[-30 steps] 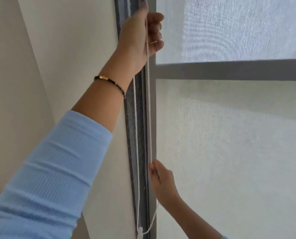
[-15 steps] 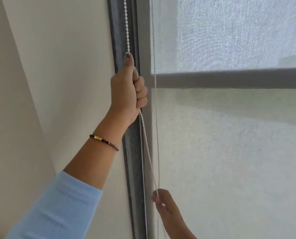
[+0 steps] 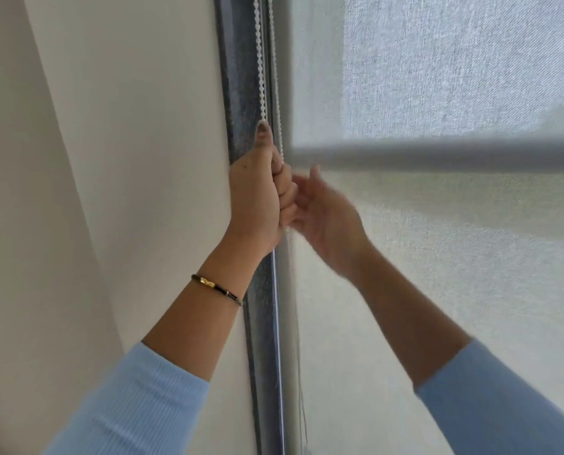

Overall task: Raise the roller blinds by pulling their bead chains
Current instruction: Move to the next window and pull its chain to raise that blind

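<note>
Left hand (image 3: 257, 195) fisted on white bead chain (image 3: 260, 57); right hand (image 3: 326, 218) open, blurred, empty; translucent grey roller blind (image 3: 438, 290) mostly down.

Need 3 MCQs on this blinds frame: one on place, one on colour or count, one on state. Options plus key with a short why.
1. Where is the left hand relative to the window's horizontal bar?
A. Far above it
B. About level with it, at its left end
C. Far below it, near the frame's bottom edge

2. What colour are the sleeves?
A. Light blue
B. Red
C. Black

3. What is the state of the right hand?
A. Clenched in a fist around the bead chain
B. Out of view
C. Fingers loosely spread beside the left hand, blurred

Key:
1 B, the fist sits at the bar's left end, thumb reaching just above it.
2 A, both forearms end in light blue ribbed fabric.
3 C, the open fingers are close to the left fist, which is shut on the bead chain; contact cannot be told.
</note>
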`<state>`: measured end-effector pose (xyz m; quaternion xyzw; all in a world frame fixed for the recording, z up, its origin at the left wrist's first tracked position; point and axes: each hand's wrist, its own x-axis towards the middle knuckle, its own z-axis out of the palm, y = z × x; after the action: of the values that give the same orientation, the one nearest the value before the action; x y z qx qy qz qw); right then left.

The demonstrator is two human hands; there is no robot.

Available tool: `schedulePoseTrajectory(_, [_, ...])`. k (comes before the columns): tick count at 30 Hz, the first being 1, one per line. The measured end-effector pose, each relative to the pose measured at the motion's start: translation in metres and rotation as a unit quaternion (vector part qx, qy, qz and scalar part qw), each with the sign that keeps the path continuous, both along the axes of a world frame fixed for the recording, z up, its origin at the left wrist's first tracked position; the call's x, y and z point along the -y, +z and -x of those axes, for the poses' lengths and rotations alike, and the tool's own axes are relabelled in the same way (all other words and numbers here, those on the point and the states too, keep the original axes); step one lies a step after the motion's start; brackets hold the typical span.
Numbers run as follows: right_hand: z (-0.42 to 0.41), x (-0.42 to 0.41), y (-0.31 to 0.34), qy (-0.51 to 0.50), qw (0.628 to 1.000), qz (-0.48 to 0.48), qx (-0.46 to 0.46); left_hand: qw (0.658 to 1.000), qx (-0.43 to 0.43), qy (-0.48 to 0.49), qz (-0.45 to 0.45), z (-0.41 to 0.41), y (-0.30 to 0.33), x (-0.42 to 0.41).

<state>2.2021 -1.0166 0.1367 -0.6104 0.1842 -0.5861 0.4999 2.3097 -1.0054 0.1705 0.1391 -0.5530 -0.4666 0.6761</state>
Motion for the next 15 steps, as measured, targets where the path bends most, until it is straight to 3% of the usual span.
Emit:
schedulePoseTrajectory(4, [-0.013, -0.006, 0.088, -0.054, 0.995, 0.061, -0.052, 0.999, 0.023, 0.004, -0.045, 0.006, -0.023, 0.000])
schedulePoseTrajectory(8, [-0.030, -0.016, 0.142, -0.084, 0.994, 0.075, 0.011, 0.996, 0.064, 0.020, -0.065, 0.006, -0.059, 0.000])
schedulePoseTrajectory(12, [-0.039, -0.015, 0.153, -0.096, 0.991, 0.059, 0.066, 0.991, 0.078, 0.011, -0.106, 0.006, -0.107, 0.004])
schedulePoseTrajectory(15, [-0.042, -0.007, 0.131, -0.177, 0.982, 0.053, 0.028, 0.986, 0.094, -0.003, -0.138, 0.005, -0.147, 0.005])
